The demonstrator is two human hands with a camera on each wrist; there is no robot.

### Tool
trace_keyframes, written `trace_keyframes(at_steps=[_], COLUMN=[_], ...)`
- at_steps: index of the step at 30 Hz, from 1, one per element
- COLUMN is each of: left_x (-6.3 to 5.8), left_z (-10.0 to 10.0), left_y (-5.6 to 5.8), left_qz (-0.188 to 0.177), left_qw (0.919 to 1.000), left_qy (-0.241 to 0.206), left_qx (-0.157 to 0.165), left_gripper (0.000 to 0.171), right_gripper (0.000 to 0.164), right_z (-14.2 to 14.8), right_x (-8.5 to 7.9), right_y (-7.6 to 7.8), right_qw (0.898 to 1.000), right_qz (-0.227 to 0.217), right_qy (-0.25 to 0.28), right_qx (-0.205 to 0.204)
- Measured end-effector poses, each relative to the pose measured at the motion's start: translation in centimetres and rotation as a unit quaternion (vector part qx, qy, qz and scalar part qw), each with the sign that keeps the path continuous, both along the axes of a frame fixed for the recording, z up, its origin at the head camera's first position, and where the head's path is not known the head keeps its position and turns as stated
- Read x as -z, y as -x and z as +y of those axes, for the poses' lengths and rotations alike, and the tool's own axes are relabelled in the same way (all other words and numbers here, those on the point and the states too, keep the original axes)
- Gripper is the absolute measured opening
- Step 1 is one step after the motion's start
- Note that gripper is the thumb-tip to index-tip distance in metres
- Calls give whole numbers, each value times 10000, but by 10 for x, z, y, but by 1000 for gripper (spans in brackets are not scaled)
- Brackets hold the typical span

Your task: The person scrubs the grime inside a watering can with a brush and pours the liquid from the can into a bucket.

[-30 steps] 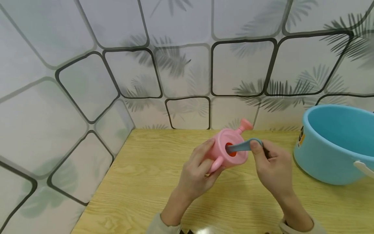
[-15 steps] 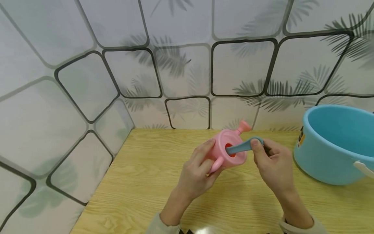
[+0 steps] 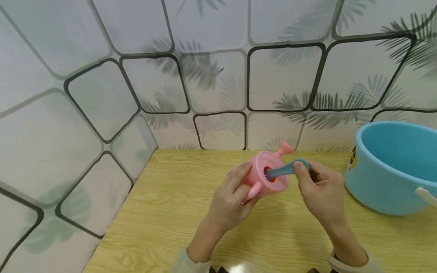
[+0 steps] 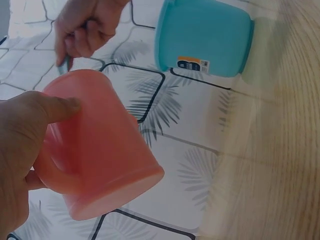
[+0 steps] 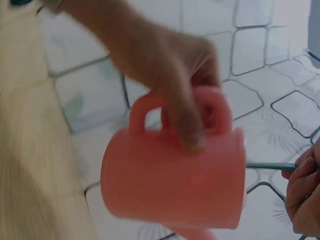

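My left hand [image 3: 232,201] holds a small pink watering can [image 3: 250,176] by its handle and side. The can is tilted, its top opening turned toward my right hand and its base showing in the left wrist view. A bit of red shows inside the opening. My right hand [image 3: 322,193] pinches the curved end of a grey-blue utensil handle [image 3: 281,171], thumb on top. The handle's other end reaches into the can's opening, so its head is hidden and I cannot tell its kind. In the right wrist view the thin handle [image 5: 272,166] runs from the can to my fingers.
A large light-blue bucket [image 3: 375,185] with a white handle [image 3: 425,196] and a side label stands at the right. Under the hands lies a wood-grain tabletop [image 3: 164,212]. Patterned walls [image 3: 218,91] rise behind it and on its left.
My right hand has shifted slightly to the right with the utensil handle, which sits a little farther out of the opening. The can's spout has dipped slightly; the left hand keeps its grip.
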State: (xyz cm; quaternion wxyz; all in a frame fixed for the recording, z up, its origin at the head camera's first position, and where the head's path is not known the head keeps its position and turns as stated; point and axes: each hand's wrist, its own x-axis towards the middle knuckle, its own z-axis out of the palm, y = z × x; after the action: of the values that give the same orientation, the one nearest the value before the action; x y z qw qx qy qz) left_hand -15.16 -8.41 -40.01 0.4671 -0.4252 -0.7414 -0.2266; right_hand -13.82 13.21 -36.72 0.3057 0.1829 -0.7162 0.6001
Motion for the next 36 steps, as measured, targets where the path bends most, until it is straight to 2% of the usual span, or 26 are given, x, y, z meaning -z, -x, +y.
trace_keyframes(at_steps=[2,5,8,13,15,17,22,26,31,36], left_x=[0,-1,-1,0,0,1,3,4,5,5], left_z=[-1,-2,-3,-3,-2,-2,-4,-8,-9,-8], left_y=[0,0,1,2,2,2,3,5,7,7], left_qz=[-47,-88,-90,-45,-29,-18,-137,-233,-246,-265], left_qw=[10000,10000,9999,9999,9999,9999,9999,9996,9996,9996], left_qy=[7,37,51,70,89,109,56,19,-11,-46], left_qx=[3,-16,-48,-83,-108,-121,-77,-130,-113,-82], left_gripper=[37,36,36,36,35,35,36,38,40,41], right_gripper=[22,21,20,22,23,23,23,23,23,25], right_z=[0,-2,-4,-6,-6,-6,-5,-3,-1,0], right_x=[0,-3,-4,-3,-2,-1,0,0,-2,-5], right_y=[0,-1,0,2,3,4,5,4,2,1], right_qw=[9995,9977,9960,9966,9974,9975,9978,9965,9938,9865], right_qz=[-25,-478,-824,-798,-609,-656,-440,-4,565,1158], right_qy=[-231,-389,-293,-48,-152,-93,-169,-421,-663,-949], right_qx=[236,269,201,219,340,247,464,723,695,666])
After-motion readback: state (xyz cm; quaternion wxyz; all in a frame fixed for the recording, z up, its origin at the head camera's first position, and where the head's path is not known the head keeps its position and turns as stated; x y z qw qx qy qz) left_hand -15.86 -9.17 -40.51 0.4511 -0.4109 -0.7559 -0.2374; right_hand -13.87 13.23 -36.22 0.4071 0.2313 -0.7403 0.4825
